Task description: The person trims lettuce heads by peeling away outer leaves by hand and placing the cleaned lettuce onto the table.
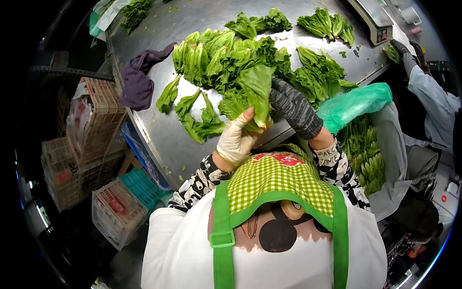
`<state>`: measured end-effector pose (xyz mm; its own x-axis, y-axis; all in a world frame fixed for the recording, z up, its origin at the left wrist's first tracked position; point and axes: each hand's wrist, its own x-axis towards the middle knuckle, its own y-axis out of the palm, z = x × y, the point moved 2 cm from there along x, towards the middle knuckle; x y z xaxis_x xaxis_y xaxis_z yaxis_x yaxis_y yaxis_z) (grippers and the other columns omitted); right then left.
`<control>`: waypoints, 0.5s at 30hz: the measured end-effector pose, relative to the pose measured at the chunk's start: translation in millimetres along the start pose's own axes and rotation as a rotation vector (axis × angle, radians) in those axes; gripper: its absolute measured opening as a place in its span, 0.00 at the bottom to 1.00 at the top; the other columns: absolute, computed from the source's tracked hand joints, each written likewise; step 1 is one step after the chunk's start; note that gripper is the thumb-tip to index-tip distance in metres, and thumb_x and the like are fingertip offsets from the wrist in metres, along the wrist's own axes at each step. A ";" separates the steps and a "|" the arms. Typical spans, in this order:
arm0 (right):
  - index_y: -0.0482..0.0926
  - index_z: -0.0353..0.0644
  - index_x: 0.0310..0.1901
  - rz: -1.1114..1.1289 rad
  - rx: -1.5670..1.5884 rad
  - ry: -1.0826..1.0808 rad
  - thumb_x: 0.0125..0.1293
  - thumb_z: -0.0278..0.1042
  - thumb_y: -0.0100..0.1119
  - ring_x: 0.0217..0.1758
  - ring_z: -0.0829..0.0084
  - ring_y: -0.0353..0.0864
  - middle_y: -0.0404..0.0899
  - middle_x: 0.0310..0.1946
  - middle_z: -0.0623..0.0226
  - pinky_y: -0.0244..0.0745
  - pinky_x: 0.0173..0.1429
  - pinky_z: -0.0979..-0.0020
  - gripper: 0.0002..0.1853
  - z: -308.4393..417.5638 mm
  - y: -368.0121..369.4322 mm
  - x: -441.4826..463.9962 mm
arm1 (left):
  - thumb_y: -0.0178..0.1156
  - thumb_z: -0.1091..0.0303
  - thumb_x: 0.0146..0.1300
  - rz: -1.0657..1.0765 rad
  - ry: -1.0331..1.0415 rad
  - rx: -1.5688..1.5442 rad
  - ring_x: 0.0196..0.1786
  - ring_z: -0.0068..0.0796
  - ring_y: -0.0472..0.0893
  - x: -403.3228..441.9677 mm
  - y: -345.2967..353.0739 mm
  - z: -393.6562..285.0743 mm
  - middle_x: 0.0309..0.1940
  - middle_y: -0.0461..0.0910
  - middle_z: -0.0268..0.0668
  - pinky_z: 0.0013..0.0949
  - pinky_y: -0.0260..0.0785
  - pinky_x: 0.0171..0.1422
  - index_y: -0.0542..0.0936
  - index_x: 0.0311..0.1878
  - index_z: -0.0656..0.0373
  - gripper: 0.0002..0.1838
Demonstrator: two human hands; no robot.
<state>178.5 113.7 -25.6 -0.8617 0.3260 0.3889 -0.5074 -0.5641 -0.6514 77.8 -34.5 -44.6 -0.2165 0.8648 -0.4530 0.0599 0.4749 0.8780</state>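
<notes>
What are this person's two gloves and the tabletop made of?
Left glove: probably thin latex or similar, given its pale, wrinkled, close-fitting skin. Right glove: knitted yarn, matte, judging by the flecked grey texture; cotton or synthetic, I can't tell. Tabletop: grey metal, likely stainless steel, with a dull sheen and bright glare patches.

The location was a workroom for handling fresh produce. A wide metal table (156,123) served as the work surface and carried several separate piles of lettuce (207,62). A scale (373,24) stood at its far right corner. Slatted plastic crates (103,120) were stacked on the left side. On the right, a container lined with clear plastic (395,149) held more lettuce. A checked apron (279,180) and a second person (433,96) at the table's right end indicated a shared workplace.
</notes>
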 end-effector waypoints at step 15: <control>0.80 0.37 0.41 0.065 -0.047 0.201 0.64 0.30 0.55 0.37 0.56 0.78 0.78 0.35 0.54 0.72 0.40 0.62 0.08 41.6 16.1 5.4 | 0.63 0.76 0.59 -0.099 0.231 0.120 0.42 0.29 0.80 -2.2 -2.6 -8.7 0.38 0.82 0.35 0.36 0.72 0.54 0.80 0.39 0.61 0.05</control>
<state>165.9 74.8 -6.9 -0.8740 0.4379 0.2105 -0.4469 -0.5545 -0.7020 69.6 -39.1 -44.5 -0.4425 0.7595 -0.4768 0.1397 0.5835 0.8000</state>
